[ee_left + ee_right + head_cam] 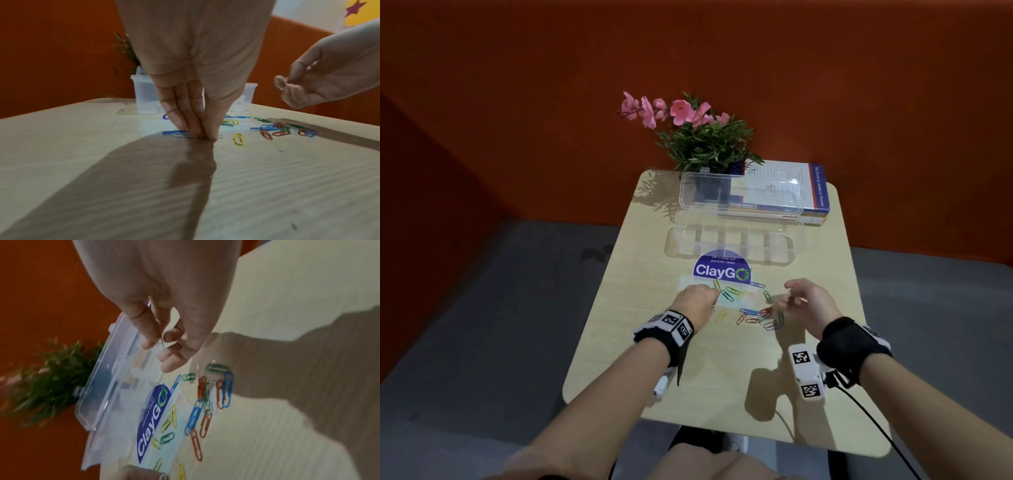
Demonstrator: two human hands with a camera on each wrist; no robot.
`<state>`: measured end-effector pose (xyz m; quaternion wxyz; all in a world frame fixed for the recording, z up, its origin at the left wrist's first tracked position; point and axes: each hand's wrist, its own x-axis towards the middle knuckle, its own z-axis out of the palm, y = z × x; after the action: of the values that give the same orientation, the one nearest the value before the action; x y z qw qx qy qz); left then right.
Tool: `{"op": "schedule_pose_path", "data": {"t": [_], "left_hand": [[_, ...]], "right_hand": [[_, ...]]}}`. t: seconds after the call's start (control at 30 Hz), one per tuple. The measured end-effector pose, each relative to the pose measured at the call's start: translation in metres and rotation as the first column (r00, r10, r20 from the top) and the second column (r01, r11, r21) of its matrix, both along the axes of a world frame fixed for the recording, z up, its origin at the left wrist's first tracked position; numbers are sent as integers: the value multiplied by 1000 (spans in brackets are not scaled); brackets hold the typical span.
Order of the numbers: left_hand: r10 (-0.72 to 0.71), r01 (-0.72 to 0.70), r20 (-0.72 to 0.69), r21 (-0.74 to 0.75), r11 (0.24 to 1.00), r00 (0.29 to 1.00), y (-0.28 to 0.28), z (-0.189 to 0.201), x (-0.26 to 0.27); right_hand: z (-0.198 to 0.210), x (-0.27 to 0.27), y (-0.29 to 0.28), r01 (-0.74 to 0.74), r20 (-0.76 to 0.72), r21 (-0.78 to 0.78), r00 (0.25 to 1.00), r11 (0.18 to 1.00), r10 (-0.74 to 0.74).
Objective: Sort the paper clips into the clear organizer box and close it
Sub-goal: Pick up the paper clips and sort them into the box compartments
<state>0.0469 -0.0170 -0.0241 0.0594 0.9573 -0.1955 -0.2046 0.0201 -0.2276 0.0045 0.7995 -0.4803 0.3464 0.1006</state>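
Observation:
The clear organizer box point(729, 245) lies open at the table's far middle, its lid point(739, 195) standing up behind it. Loose coloured paper clips point(755, 313) are scattered between my hands. My left hand point(203, 135) points straight down, and its thumb and fingertips pinch a white paper clip point(182, 134) against the tabletop, beside a blue clip point(171, 132). My right hand point(162, 344) hovers above the table to the right of the pile. It pinches a white paper clip point(159, 343) between thumb and fingers.
A round ClayGo sticker point(722, 269) lies in front of the box. A potted plant with pink flowers point(698, 137) and a book point(791, 192) stand at the back edge, against an orange wall. The small wooden table point(688, 387) has bare surface nearest me.

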Motion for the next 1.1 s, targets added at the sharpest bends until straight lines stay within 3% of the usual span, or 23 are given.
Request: {"op": "schedule_pose_path", "data": {"t": [0.1,0.17,0.2,0.23,0.3,0.37,0.4,0.47,0.6,0.67,0.77,0.9,1.0,1.1], "left_hand": [[-41,41,11,5,999,999,-3,-1,2],[-32,33,10,-39,999,999,-3,-2,4],[-14,14,6,-72,997,1000,-3,-2,4],[29,-29,-4,-120,992,1000,-3,-1,3],[219,-226,-58,-280,933,974,0,-2,3],[434,-459,-164,-450,766,886,7,-3,3],[507,-533,-204,-511,674,837,11,-3,4],[590,-606,-239,-563,563,771,20,-2,3],[631,-676,-318,-565,473,708,39,-8,2],[646,-685,-303,-538,491,701,43,-14,-2],[596,-618,-217,-466,633,773,40,-16,-10],[341,-331,-15,-286,899,940,27,-15,-11],[214,-196,81,-182,963,973,21,-18,-8],[142,-130,106,-109,985,984,18,-17,-8]], "right_hand": [[0,-13,-4,2,-67,20,998,1000,-1],[-10,-15,-7,-159,-89,-172,985,972,145],[-17,-16,-7,-262,-102,-327,965,908,242],[-24,-16,-7,-365,-123,-492,928,791,352],[-32,-18,-2,-508,-201,-724,802,467,562],[-39,-21,2,-554,-323,-812,689,183,649],[-42,-21,3,-550,-368,-830,662,90,653],[-43,-20,4,-523,-387,-852,657,22,648],[-40,-12,6,-570,-462,-819,588,-65,664],[-40,-9,5,-611,-497,-788,559,-75,664],[-37,-6,2,-633,-479,-774,569,-16,668],[-37,-7,-4,-611,-357,-766,664,201,657],[-41,-11,-11,-600,-266,-687,733,410,626],[-41,-11,-15,-567,-196,-604,787,560,585]]}}
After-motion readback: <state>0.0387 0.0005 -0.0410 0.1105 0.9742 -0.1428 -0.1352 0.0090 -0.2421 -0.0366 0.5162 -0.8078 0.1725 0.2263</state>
